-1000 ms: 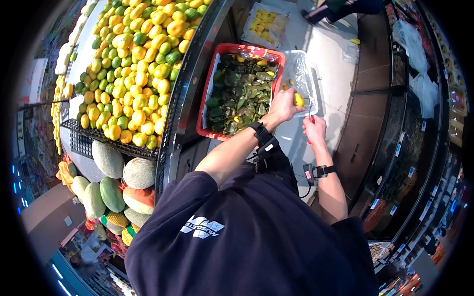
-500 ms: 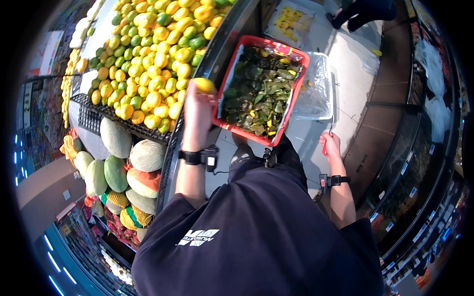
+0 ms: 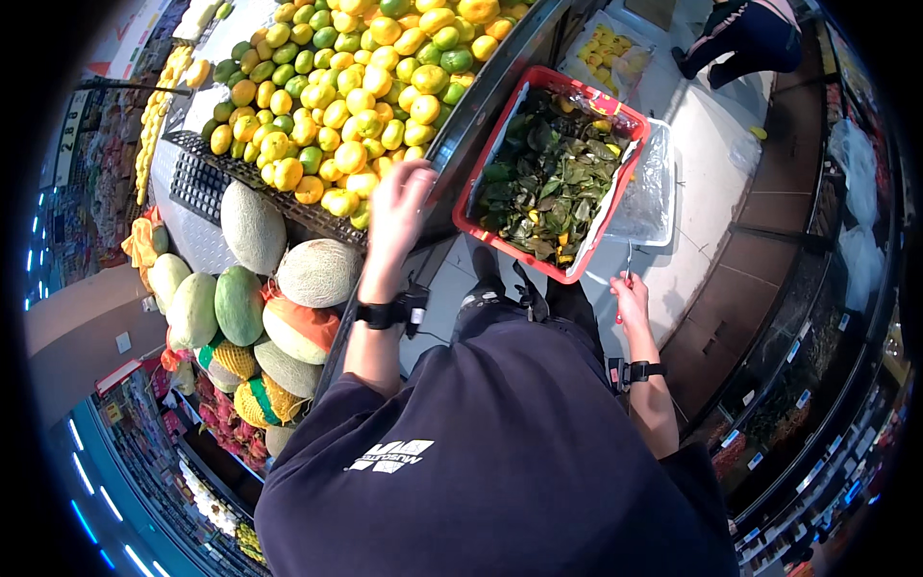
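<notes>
My left hand (image 3: 398, 213) is over the near edge of a sloping heap of yellow, orange and green tangerines (image 3: 358, 101). Its fingers are loosely bent and somewhat blurred, and no fruit shows in them. Low on the right, my right hand (image 3: 632, 302) is closed around the red handles of a pair of scissors (image 3: 629, 260), whose thin metal blades point away from me. Between my hands stands a red basket (image 3: 608, 100), filled with dark green leaves (image 3: 546, 178) and a few yellow-orange tangerines among them.
A clear plastic tub (image 3: 657, 197) is beside the basket, and a bag of yellow fruit (image 3: 601, 53) lies beyond it. Melons (image 3: 253, 226) are stacked at the left. Another person (image 3: 745, 43) stands at the far right, near brown shelving (image 3: 740, 250).
The yellow tangerine in my left hand is gone from it; the hand is now against the heap's edge. My right hand still grips the scissors. The whole view has shifted.
</notes>
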### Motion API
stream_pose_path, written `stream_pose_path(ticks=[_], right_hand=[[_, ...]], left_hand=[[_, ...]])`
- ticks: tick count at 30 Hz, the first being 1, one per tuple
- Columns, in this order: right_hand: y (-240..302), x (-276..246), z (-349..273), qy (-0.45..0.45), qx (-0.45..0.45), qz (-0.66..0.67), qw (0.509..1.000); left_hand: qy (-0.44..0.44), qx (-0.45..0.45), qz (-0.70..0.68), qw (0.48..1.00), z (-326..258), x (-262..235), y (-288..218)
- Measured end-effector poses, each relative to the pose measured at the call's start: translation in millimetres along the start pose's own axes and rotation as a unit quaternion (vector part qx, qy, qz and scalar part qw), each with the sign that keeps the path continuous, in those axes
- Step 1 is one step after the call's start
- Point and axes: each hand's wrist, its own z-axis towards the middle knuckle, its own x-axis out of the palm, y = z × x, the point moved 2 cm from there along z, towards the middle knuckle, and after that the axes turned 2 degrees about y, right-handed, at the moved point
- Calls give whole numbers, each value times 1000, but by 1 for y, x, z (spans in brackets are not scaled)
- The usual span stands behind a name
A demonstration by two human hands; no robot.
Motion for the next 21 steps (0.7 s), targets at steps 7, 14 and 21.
stream_pose_path(ticks=[7,14,21], right_hand=[[-30,-43,-13,-25,12,1,1000],[-51,-120,-51,-86,77,-39,993],[-69,-173,-51,-129,95,-133,978]], left_hand=[[267,-43,224,936,2,196,164],[309,-91,449,833,-3,289,238],[218,-53,569,791,-5,307,255]])
